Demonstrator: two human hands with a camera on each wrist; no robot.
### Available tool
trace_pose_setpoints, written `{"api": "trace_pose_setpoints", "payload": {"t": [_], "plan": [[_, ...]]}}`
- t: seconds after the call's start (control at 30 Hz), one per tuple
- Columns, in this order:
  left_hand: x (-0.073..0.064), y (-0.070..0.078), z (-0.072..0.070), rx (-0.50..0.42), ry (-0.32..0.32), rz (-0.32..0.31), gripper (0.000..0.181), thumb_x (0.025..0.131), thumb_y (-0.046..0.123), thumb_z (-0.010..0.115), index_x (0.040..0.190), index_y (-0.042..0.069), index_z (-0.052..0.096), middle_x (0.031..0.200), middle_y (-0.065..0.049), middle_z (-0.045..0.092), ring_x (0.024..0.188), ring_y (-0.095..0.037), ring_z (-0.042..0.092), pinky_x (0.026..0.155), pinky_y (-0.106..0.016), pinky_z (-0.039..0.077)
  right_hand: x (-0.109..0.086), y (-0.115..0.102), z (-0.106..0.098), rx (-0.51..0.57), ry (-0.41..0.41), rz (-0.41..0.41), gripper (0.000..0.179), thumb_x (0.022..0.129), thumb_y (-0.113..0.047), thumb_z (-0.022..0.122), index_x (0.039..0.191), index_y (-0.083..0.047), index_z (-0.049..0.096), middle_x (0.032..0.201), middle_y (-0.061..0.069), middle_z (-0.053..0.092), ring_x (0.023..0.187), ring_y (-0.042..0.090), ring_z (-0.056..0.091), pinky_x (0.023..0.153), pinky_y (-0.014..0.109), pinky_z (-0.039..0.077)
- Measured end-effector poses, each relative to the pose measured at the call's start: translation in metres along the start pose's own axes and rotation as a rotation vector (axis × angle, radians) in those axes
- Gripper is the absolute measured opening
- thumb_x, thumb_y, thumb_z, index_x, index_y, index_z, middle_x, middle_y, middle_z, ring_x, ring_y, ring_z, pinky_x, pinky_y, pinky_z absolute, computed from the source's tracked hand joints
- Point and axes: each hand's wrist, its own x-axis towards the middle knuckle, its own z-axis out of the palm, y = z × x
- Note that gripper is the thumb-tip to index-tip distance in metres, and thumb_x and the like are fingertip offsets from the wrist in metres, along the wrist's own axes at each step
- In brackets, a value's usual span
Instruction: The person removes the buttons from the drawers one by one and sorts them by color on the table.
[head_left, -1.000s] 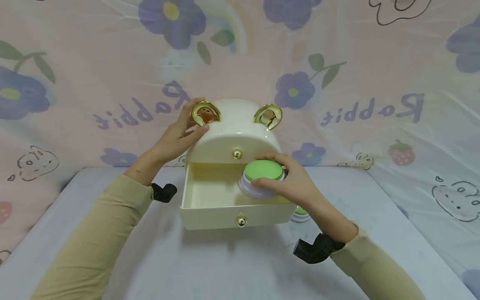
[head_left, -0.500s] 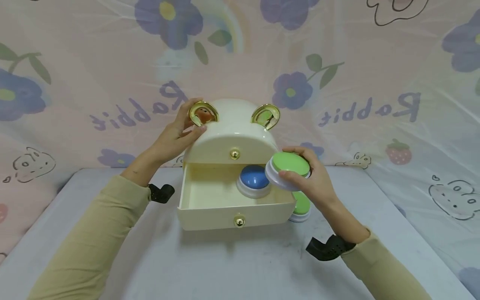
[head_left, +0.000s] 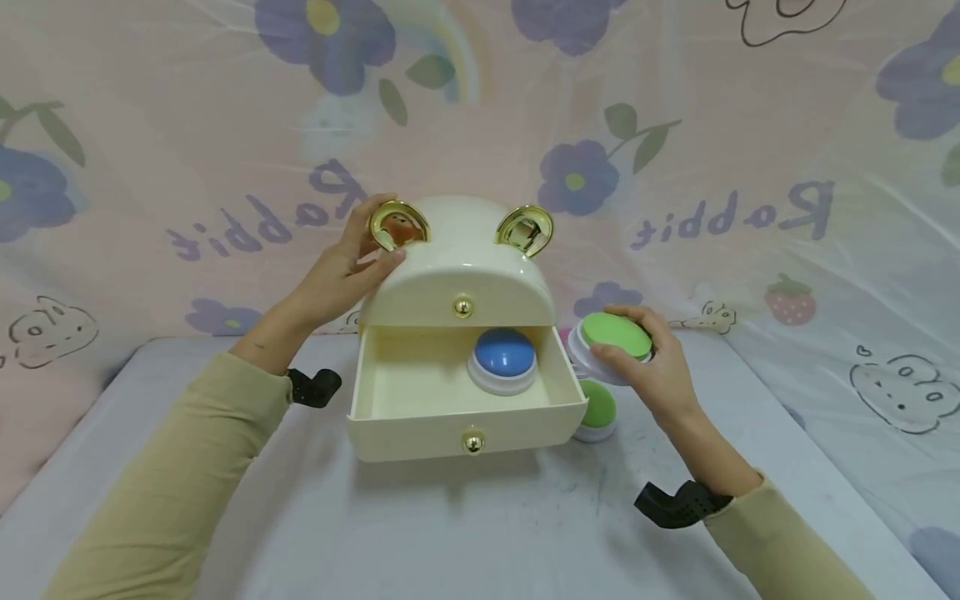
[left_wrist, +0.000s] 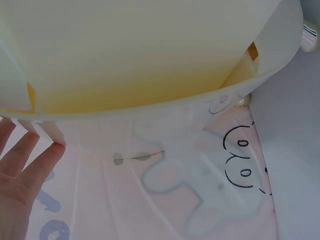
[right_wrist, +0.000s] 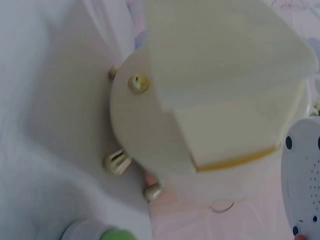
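Note:
A cream storage box (head_left: pixel 468 237) with gold-rimmed ears stands on the table, its lower drawer (head_left: pixel 405 437) pulled out. My left hand (head_left: pixel 337 279) grips the box by its left ear, thumb in front; its fingertips (left_wrist: pixel 56 148) show against the box in the left wrist view. Inside the drawer sits a white-based push button with a blue top (head_left: pixel 504 352). My right hand (head_left: pixel 663 367) holds a green-topped push button (head_left: pixel 617 335) just beyond the drawer's right side. Its white underside (right_wrist: pixel 302 175), dotted with small holes, shows in the right wrist view.
Another green-topped button (head_left: pixel 597 406) stands on the white table (head_left: pixel 465 533), right by the drawer's right wall. Behind the held button a pink edge (head_left: pixel 564 335) peeks out. A floral cloth (head_left: pixel 465 125) hangs at the back.
My right hand has carried the green-topped button rightward, from over the drawer to outside it, uncovering the blue-topped button in the drawer. My left hand stays on the ear.

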Motion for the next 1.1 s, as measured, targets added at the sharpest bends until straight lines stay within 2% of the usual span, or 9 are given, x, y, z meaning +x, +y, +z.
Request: {"api": "trace_pose_setpoints", "payload": {"t": [0.13,0.4,0.57,0.77,0.93,1.1], "plan": [[-0.001,0.001,0.000,-0.002,-0.005,-0.015,0.063,0.099,0.029,0.052,0.148,0.040,0.013,0.147,-0.007,0.041,0.141,-0.028,0.034,0.114,-0.051,0.031,0.000,0.011,-0.005,-0.062,0.026,0.033,0.051,0.084,-0.017,0.071,0.131,-0.007,0.054,0.131,0.002,0.048,0.105,0.009,0.045,0.083,0.019,0.040],[-0.002,0.002,-0.001,-0.002,-0.003,-0.007,0.063,0.099,0.028,0.052,0.148,0.037,0.014,0.145,-0.007,0.043,0.140,-0.028,0.035,0.114,-0.052,0.031,0.001,0.033,-0.012,-0.176,0.078,0.139,0.057,0.084,-0.028,0.072,0.133,-0.005,0.053,0.135,0.015,0.044,0.116,0.022,0.035,0.095,0.040,0.032],[-0.002,0.002,-0.002,-0.001,-0.003,-0.015,0.063,0.099,0.029,0.052,0.148,0.039,0.014,0.145,-0.008,0.042,0.141,-0.027,0.034,0.114,-0.052,0.030,0.000,0.048,-0.013,-0.225,0.109,0.222,0.061,0.084,-0.033,0.073,0.134,-0.006,0.052,0.131,0.019,0.041,0.113,0.022,0.034,0.094,0.041,0.034],[-0.002,0.002,-0.002,0.001,-0.004,-0.010,0.063,0.099,0.028,0.052,0.148,0.038,0.013,0.146,-0.008,0.042,0.141,-0.028,0.034,0.115,-0.052,0.029,-0.004,0.056,-0.015,-0.257,0.124,0.303,0.067,0.083,-0.038,0.073,0.138,-0.008,0.049,0.135,0.022,0.037,0.117,0.028,0.034,0.095,0.045,0.036],[0.000,0.003,-0.001,-0.013,-0.006,0.001,0.063,0.099,0.028,0.052,0.148,0.038,0.014,0.144,-0.007,0.045,0.140,-0.027,0.036,0.115,-0.051,0.030,-0.006,0.061,-0.018,-0.277,0.136,0.322,0.068,0.083,-0.039,0.073,0.139,-0.009,0.049,0.136,0.022,0.036,0.119,0.030,0.034,0.093,0.044,0.035],[0.000,0.002,-0.001,-0.013,-0.007,0.000,0.062,0.099,0.028,0.052,0.147,0.041,0.014,0.143,-0.007,0.046,0.140,-0.026,0.036,0.115,-0.050,0.030,-0.008,0.067,-0.018,-0.282,0.130,0.337,0.070,0.083,-0.040,0.072,0.140,-0.007,0.047,0.138,0.024,0.034,0.121,0.033,0.033,0.097,0.050,0.036]]}}
